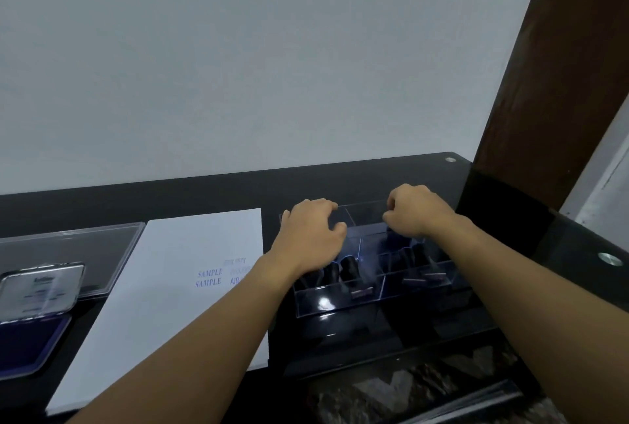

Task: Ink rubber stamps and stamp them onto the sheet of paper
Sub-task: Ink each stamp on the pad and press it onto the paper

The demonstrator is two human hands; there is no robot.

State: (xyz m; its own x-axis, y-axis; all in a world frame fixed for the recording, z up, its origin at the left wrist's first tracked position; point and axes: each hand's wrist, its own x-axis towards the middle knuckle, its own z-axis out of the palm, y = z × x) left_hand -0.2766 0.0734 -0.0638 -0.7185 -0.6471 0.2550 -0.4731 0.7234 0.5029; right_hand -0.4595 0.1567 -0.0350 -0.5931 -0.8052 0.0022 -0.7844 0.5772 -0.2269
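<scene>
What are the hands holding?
The left hand grips the clear plastic compartment box at its far left rim; whether the curled right hand holds anything cannot be told.

Left hand (pixel 309 234) curls over the clear box's (pixel 335 306) far rim; right hand (pixel 417 214), fingers curled, sits above its right compartments. Stamped paper (pixel 160 294) lies just left of it.

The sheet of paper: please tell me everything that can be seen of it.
The sheet of paper is white and lies flat on the black table, between the open ink pad and the clear stamp box. Near its right edge it bears blue prints, two reading SAMPLE; others are blurred. The left forearm crosses over its right part.
</scene>
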